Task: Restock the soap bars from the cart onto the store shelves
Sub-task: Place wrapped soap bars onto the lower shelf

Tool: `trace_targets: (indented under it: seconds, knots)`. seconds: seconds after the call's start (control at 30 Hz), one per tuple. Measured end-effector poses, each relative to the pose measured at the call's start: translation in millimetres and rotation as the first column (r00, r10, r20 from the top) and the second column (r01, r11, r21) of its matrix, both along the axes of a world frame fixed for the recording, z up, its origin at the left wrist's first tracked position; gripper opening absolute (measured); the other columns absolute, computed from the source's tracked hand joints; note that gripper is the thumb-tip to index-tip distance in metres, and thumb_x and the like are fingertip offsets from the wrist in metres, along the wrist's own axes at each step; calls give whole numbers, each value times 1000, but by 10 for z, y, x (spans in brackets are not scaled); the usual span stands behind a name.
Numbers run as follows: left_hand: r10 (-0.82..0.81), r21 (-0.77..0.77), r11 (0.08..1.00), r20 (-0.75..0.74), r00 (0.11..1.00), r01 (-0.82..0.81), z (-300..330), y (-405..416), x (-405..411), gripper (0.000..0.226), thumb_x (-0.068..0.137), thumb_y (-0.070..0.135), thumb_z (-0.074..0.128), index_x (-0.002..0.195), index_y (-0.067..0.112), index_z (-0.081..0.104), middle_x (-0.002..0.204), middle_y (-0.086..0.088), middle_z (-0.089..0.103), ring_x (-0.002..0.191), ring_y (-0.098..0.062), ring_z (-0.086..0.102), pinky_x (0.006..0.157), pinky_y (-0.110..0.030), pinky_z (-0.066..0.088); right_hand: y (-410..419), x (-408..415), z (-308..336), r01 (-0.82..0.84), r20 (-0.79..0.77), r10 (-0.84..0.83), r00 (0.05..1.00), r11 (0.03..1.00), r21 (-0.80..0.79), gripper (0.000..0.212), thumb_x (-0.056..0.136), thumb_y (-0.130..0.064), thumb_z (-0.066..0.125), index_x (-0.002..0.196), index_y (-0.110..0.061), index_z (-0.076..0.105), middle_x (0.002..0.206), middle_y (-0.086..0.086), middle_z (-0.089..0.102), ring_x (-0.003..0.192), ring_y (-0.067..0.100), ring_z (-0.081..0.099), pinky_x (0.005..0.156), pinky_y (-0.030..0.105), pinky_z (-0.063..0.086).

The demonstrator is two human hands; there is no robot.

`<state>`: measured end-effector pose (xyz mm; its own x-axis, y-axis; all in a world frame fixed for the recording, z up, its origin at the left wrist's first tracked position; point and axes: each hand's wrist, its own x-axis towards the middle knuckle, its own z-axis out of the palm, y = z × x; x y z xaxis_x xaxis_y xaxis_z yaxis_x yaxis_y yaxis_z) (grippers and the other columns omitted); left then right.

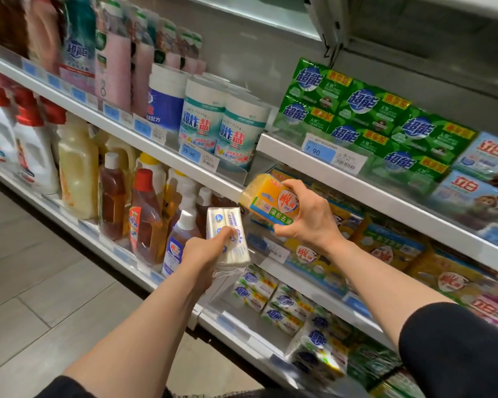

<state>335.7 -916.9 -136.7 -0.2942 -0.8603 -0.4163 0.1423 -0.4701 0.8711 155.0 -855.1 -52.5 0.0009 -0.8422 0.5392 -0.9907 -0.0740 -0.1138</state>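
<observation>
My right hand [308, 222] grips the yellow soap bar [268, 201] just off the middle shelf's front edge [385, 201], long axis pointing leftward along that edge (this hand is nearer the gap). My left hand [204, 254] clutches the white soap pack [227, 237] below it.

Yellow soap pack [266, 201] & white soap pack [227, 237], both handheld.

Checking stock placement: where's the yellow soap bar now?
Centre of the head view, gripped in the right hand, the yellow soap bar is just under the shelf edge.
</observation>
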Motion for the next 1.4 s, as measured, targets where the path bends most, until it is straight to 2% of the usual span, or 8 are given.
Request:
trace_targets:
  seconds: [0.27,0.4,0.6,0.9,1.0,1.1,1.2,1.4]
  knots:
    - [-36,-4,999,-24,999,36,71,75,51,27,81,26,73,92,6,59,75,-4,65,61,-15,63,48,-25,48,-210,39,60,252,-270,-194,943,948,197,50,73,-39,78,107,-13,54,95,1,63,84,22,61,65,28,43]
    - [-69,25,997,-15,998,69,93,36,109,37,81,29,74,102,3,60,79,-6,66,64,-16,63,47,-24,51,-260,61,207,272,-271,-227,935,952,142,12,87,-21,62,85,-14,53,78,3,59,77,26,61,60,27,38]
    - [-93,26,995,22,995,92,117,66,107,31,82,29,73,93,4,58,75,-6,64,58,-15,60,36,-21,42,-389,177,56,456,-523,-185,832,765,454,25,92,-34,57,108,-14,55,101,6,61,87,25,58,68,35,49]
    - [-127,48,991,0,992,127,108,160,135,28,82,24,74,95,1,65,78,-10,68,53,-17,64,34,-18,42,-742,173,-224,434,-365,-242,899,595,676,44,99,-24,48,138,-9,37,117,13,56,102,29,58,80,36,50]
    - [-151,-10,989,-44,988,150,127,184,147,26,81,11,74,99,-5,65,79,-13,67,46,-12,63,35,-17,42,-779,118,-263,513,-461,-258,849,611,603,68,93,-19,55,147,-25,14,93,10,53,81,24,56,55,34,47]
    - [-90,-222,967,158,983,124,23,151,145,37,67,9,84,98,10,65,85,-5,68,67,-16,65,45,-25,52,-778,107,-251,508,-437,-272,858,586,632,78,90,-12,57,150,-28,10,106,12,57,90,28,59,75,40,55]
    - [47,-414,896,451,891,162,-55,131,158,50,54,22,90,94,30,60,87,11,67,85,-16,64,73,-45,57,-731,133,-232,532,-488,-255,835,602,596,66,91,-9,52,148,-17,19,108,12,56,95,28,58,84,40,53]
    - [66,-494,847,465,883,197,8,183,203,48,53,28,91,92,32,63,83,11,69,80,-13,67,65,-43,59,-472,172,-265,316,-217,-237,947,810,495,34,95,-12,51,128,-14,47,117,13,59,99,27,58,78,37,51]
